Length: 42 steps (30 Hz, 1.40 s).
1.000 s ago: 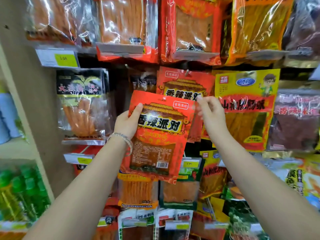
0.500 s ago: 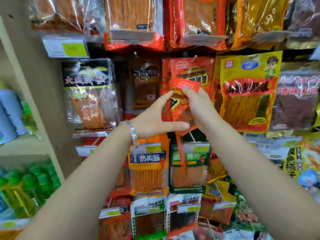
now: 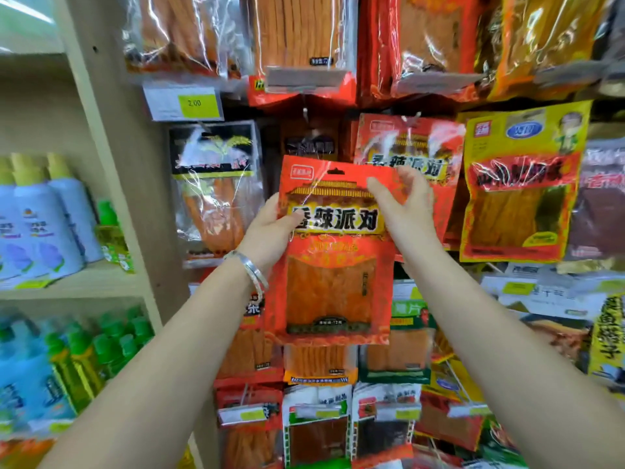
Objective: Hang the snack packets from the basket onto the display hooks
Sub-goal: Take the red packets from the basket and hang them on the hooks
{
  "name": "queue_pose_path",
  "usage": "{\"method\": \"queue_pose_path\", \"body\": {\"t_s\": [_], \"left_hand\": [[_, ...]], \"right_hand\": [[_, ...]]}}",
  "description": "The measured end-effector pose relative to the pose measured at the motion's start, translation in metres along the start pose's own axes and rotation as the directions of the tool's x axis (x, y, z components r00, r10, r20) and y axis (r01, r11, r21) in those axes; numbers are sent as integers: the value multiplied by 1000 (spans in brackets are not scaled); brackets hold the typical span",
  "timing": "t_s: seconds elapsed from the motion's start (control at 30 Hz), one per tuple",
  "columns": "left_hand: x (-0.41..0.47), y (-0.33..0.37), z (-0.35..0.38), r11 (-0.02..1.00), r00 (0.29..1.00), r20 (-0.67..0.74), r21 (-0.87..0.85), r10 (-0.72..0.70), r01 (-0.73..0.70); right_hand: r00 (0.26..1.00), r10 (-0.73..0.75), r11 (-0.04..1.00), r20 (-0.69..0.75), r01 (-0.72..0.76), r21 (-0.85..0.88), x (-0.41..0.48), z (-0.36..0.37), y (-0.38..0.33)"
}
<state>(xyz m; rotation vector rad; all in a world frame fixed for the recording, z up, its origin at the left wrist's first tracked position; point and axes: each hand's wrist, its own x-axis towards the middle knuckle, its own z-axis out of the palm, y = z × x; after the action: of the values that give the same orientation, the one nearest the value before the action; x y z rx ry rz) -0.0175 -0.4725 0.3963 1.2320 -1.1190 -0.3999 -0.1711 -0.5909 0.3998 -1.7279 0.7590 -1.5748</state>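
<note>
The wooden shelf (image 3: 77, 282) at the left of the frame carried blue-and-white bottles (image 3: 37, 221) on its upper board and green-capped bottles (image 3: 84, 353) on the board below. The rest of the frame was a display wall crowded with hanging snack packets, most of them clear-windowed and showing orange strips inside. The red snack packet (image 3: 333, 265) was held upright at the centre of the frame, in front of the wall, its window filled with orange strips and its hanging hole (image 3: 336, 171) at the top edge not on any hook. Just behind it to the upper right hung a matching red packet (image 3: 411, 147) on a hook (image 3: 411, 116), partly covered by the held one. A yellow packet (image 3: 521, 184) hung further right, and a black-topped clear packet (image 3: 216, 184) hung left of centre under a price tag (image 3: 184, 103). A dark packet (image 3: 309, 143) sat directly above the held one, deeper in the wall. The left hand (image 3: 270, 228), with a silver bracelet (image 3: 252, 272) on the wrist, gripped the packet's left edge, thumb on the front and fingers behind. The right hand (image 3: 406, 204) pinched the upper right corner, its fingers curled round the edge.
</note>
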Motion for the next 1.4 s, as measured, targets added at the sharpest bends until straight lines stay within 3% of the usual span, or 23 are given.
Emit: {"method": "queue_pose_path", "body": {"t_s": [0.1,0.17,0.37,0.47,0.6,0.7,0.93,1.07,1.3,1.4], "left_hand": [[5,0,9,995,999,36,-100,18,-14],[10,1,21,997,997,77,-77,13,-7],[35,15,54,983,983,-19,31,182,-181],[46,26,68,930,935,-103,186,339,-316],[60,45,97,873,909,59,258,413,-413],[73,59,115,851,903,97,306,419,-428],[85,63,134,851,907,69,323,416,-414],[85,62,134,852,906,45,322,421,-412],[85,58,134,853,900,57,298,432,-428],[86,50,132,849,894,79,288,441,-444]], "right_hand": [[949,276,930,155,-304,206,6,-12,9],[922,332,890,197,-376,258,10,-23,12],[991,137,971,-9,-133,196,30,-67,5],[994,49,994,-96,-39,100,48,-87,1],[994,-62,995,-88,68,70,72,-100,-5],[997,-66,995,-49,70,73,93,-99,-8],[994,107,969,25,-110,219,127,-86,-10],[983,168,958,75,-181,220,136,-81,1],[993,79,989,83,-89,121,139,-76,25],[1000,-19,999,-12,18,-49,140,-71,33]]}}
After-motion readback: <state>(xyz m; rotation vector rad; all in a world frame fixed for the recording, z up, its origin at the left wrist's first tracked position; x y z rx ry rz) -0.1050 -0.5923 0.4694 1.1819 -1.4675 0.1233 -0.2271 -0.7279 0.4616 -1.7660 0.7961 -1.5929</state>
